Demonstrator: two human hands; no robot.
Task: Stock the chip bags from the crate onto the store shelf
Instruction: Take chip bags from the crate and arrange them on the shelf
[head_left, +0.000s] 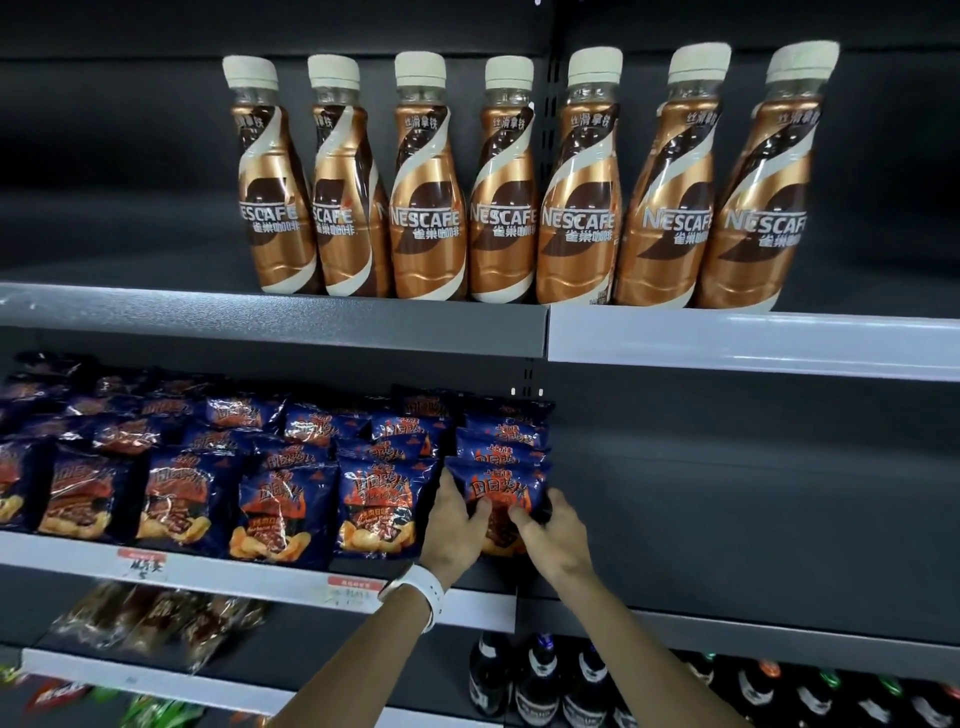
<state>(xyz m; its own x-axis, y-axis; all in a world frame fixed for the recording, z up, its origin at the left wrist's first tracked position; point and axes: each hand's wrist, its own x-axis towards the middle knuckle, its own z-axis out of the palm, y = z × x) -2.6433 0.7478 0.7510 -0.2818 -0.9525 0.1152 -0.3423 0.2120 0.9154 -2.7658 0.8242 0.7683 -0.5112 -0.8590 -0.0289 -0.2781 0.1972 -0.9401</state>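
Both your hands are on one chip bag (501, 491), the front bag of the rightmost column on the middle shelf (270, 574). Your left hand (451, 530) grips its left edge, thumb across the front; your right hand (553, 535) grips the lower right, fingers wrapped over the front. The bag stands upright at the shelf's front, right up against the bags stacked behind it.

The rest of the chip bags (280, 512) fill that shelf to the left in rows, dark blue with red-orange print, front ones upright and facing out. To the right of the held bag the shelf section is bare.

A white watch (418, 592) is on your left wrist. Two price tags (143, 564) sit on the shelf's front lip.

On the upper shelf (270, 312), seven Nescafe bottles (426, 182) stand in one row. Below, dark bottles (540, 680) stand at the lower right and more snack packs (156, 623) lie at the lower left, blurred. The crate isn't in view.
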